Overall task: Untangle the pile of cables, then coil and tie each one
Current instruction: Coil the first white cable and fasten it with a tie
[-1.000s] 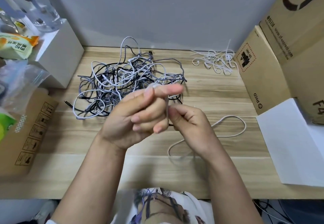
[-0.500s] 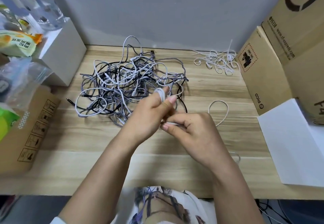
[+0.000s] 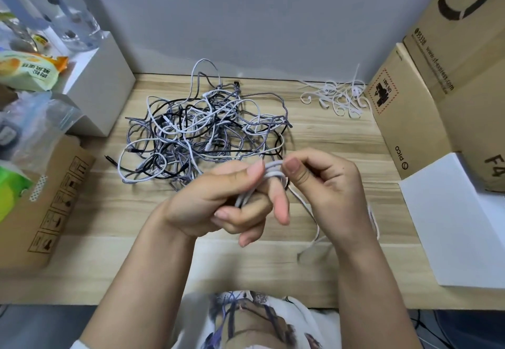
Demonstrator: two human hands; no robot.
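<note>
A white cable (image 3: 273, 172) is held above the tabletop (image 3: 328, 141) between both hands. Several turns of it are wound around the fingers of the left hand (image 3: 218, 204), whose fingers are curled around the strands, with the thumb pressed onto the loops. The same loops are pinched by the thumb and curled fingers of the right hand (image 3: 325, 187), just beside the left thumb. The loose tail of the cable is seen hanging below the right hand and trailing onto the tabletop near the front edge.

Behind the hands, a tangled pile of cables (image 3: 202, 127) in grey, white and black is spread on the tabletop, well apart from a small heap of white ties (image 3: 338, 97) at the back right. Cardboard boxes (image 3: 426, 97) are stood along the right edge, with a white sheet (image 3: 459, 217) laid in front of them. A white box (image 3: 101, 86) and a brown carton (image 3: 46, 201) are placed on the left.
</note>
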